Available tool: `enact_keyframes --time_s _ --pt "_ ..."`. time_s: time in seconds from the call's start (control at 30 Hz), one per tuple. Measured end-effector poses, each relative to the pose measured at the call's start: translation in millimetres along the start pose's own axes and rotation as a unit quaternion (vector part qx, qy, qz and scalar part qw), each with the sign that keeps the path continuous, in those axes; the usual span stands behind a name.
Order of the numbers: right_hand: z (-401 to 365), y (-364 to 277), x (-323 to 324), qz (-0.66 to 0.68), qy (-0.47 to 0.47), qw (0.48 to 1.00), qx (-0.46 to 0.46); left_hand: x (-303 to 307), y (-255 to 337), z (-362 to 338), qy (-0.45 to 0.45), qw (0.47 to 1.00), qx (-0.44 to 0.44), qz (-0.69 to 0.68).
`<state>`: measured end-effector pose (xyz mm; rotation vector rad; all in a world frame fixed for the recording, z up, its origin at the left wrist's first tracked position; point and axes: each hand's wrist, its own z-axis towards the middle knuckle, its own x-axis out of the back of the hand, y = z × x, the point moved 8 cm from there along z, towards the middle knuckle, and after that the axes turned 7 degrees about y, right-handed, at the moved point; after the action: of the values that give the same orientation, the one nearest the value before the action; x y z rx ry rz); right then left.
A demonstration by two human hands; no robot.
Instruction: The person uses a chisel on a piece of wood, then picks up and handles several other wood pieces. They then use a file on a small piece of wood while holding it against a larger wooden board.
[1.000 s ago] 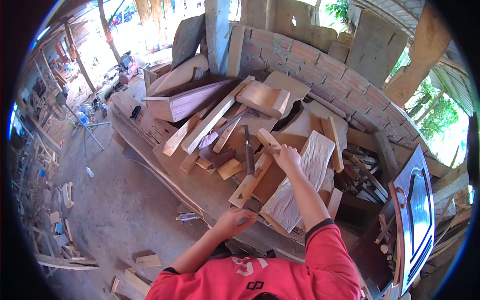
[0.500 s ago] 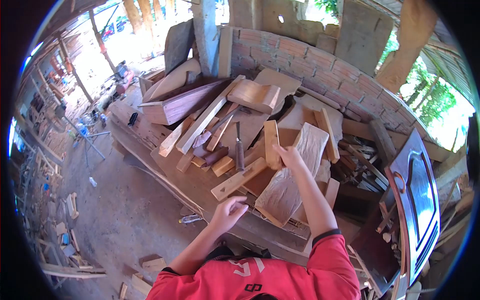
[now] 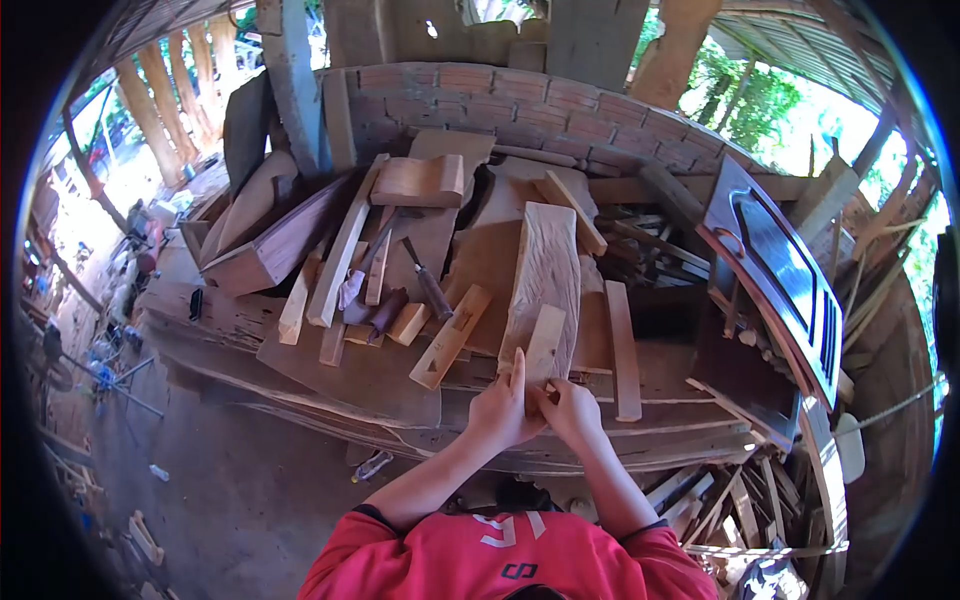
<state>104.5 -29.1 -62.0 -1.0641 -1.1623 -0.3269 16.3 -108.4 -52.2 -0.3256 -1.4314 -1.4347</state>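
Note:
A small pale wooden block (image 3: pixel 546 335) is held in front of my chest, over the near end of a thick, rough-hewn board (image 3: pixel 545 255). My left hand (image 3: pixel 503 408) grips the block's lower left side, with one finger stretched up along its edge. At its lower right, my right hand (image 3: pixel 571 412) pinches the near end between curled fingers. Left of the board lies a slotted wooden block (image 3: pixel 450 337). Beyond that block rests a chisel (image 3: pixel 430 283) with a dark handle.
A curved wooden piece (image 3: pixel 418 182), a long wooden bar (image 3: pixel 347 240) and a wooden box (image 3: pixel 270 250) lie on the stacked planks (image 3: pixel 350 385). A narrow strip (image 3: pixel 622 350) lies right of the board. A dark panelled door (image 3: pixel 775 270) leans at the right, before a brick wall (image 3: pixel 500 105).
My right hand has brought the small block down toward my body. My left hand has come up from the bench edge and closed on it. The view has turned right.

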Motion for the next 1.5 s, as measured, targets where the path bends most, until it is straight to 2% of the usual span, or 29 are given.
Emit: enact_keyframes --time_s 0.07,0.13,0.23,0.27,0.37,0.43,0.53,0.63,0.7,0.73,0.77,0.8,0.83,0.97,1.0,1.07,1.13,1.2,1.27,1.33,1.5 --pt "1 -1 6 0.002 -0.004 1.0 -0.006 -1 5 2 -0.021 1.0 0.001 0.008" --pt "13 9 20 -0.024 0.069 0.996 -0.045 -4 9 1 -0.046 0.999 0.004 0.021" --pt "51 23 24 -0.062 0.087 0.994 -0.039 -11 18 10 -0.068 0.995 -0.014 0.076" --pt "60 26 22 -0.058 0.089 0.993 -0.042 -12 22 12 -0.07 0.994 -0.017 0.079" --pt "102 23 11 -0.081 0.052 0.995 0.027 -24 30 29 -0.091 0.992 -0.033 0.081" --pt "128 19 17 -0.07 0.023 0.997 0.026 -38 32 51 -0.092 0.991 -0.045 0.09" --pt "191 37 12 -0.048 -0.009 0.999 0.024 -65 29 110 -0.136 0.98 -0.025 0.142" --pt "296 63 5 -0.039 -0.001 0.999 0.008 -93 14 210 -0.154 0.977 -0.007 0.146" --pt "387 83 -9 -0.023 0.028 0.999 -0.003 -114 -6 289 -0.072 0.989 0.008 0.13" --pt "434 91 -14 0.008 0.049 0.999 0.017 -129 -20 328 -0.069 0.989 0.008 0.132" --pt "471 92 -14 0.015 0.016 1.0 0.011 -151 -41 367 -0.06 0.983 0.04 0.171" --pt "499 97 -14 0.032 0.035 0.999 -0.006 -170 -57 398 -0.064 0.979 0.094 0.168" --pt "524 102 -19 0.072 0.036 0.997 -0.011 -154 -46 413 -0.026 0.98 0.101 0.169" --pt "550 109 -45 0.06 0.016 0.998 0.025 -149 -44 423 -0.007 0.981 0.093 0.171" --pt "530 99 -39 0.063 0.016 0.997 0.028 -141 -44 408 -0.005 0.98 0.095 0.174" --pt "450 75 4 0.101 0.074 0.992 0.013 -108 -25 359 0.051 0.986 0.023 0.155" --pt "374 57 23 0.008 0.044 0.999 -0.01 -81 -3 294 -0.047 0.989 0.012 0.14" --pt "323 58 20 -0.013 0.016 0.999 -0.035 -74 0 226 -0.025 0.984 -0.034 0.175" --pt "275 60 -4 -0.046 -0.04 0.998 -0.013 -66 6 161 -0.047 0.982 -0.03 0.181" --pt "219 43 -4 -0.05 -0.028 0.998 -0.021 -53 15 110 -0.028 0.983 -0.055 0.172" --pt "125 7 -1 -0.073 0.013 0.997 0.027 -28 32 30 -0.027 0.994 -0.022 0.105"
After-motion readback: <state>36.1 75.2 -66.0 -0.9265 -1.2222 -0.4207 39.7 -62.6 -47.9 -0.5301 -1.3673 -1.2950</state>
